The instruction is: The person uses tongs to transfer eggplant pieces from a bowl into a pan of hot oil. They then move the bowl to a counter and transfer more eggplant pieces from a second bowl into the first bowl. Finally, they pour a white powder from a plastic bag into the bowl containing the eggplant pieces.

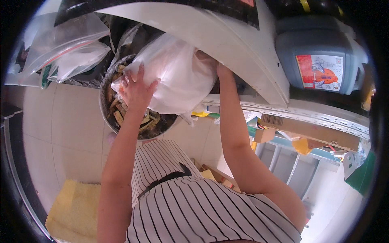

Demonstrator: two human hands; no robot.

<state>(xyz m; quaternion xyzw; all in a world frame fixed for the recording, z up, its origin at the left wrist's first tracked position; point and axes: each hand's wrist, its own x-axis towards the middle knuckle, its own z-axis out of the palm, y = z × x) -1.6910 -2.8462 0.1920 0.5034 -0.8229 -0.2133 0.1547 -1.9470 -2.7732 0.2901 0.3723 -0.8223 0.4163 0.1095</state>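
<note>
A large, thin whitish plastic bag point(179, 79) bulges in front of me, lying partly over a round metal basin point(165, 124) that holds cut, stick-like pieces. My left hand point(136, 88) presses on the bag's left end with its fingers spread, over the basin; whether it grips the plastic is not plain. My right hand point(223, 70) is at the bag's upper right side, its fingers mostly hidden behind the edge of a white curved panel point(243, 45).
Clear zip bags point(76, 54) lie at upper left. A big grey plastic jug point(316, 54) stands at right on a perforated metal shelf point(319, 115), above a cardboard box point(313, 132). A yellow mat point(76, 209) lies on the tiled floor point(76, 121) at lower left.
</note>
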